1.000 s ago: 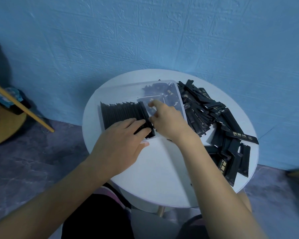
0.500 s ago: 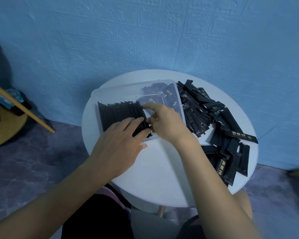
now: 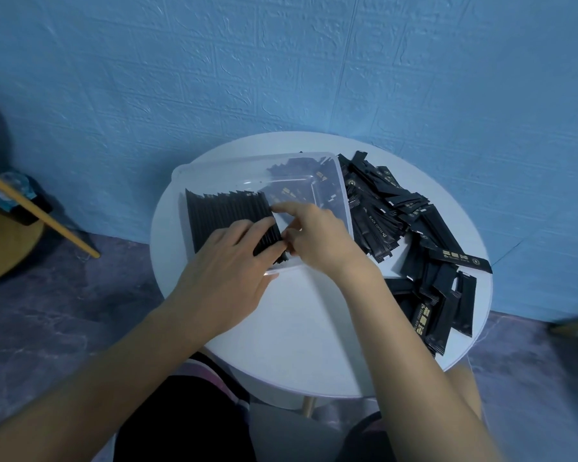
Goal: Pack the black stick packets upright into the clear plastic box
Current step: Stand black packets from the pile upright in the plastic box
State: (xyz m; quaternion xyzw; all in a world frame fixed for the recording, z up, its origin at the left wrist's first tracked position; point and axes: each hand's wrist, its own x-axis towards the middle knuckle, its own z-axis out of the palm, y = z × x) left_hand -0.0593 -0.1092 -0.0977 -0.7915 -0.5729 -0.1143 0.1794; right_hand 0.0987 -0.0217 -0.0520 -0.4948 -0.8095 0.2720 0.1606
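A clear plastic box (image 3: 221,168) lies on the round white table (image 3: 297,328). Its left part holds a row of black stick packets (image 3: 221,211) standing on edge. My left hand (image 3: 227,271) lies flat on the near end of that row, fingers pressing the packets. My right hand (image 3: 314,238) is inside the box just right of the row, index finger at the row's last packet and thumb at its near end. A loose heap of black packets (image 3: 404,228) covers the table to the right of the box.
A blue textured wall (image 3: 281,61) stands right behind the table. More loose packets (image 3: 437,308) lie near the table's right front edge. A wooden stick (image 3: 40,211) and a round wooden stool (image 3: 4,248) are at the left, on a dark floor.
My right hand has drawn back from the box's empty right part to the end of the row. My left hand has shifted slightly toward the row's right end.
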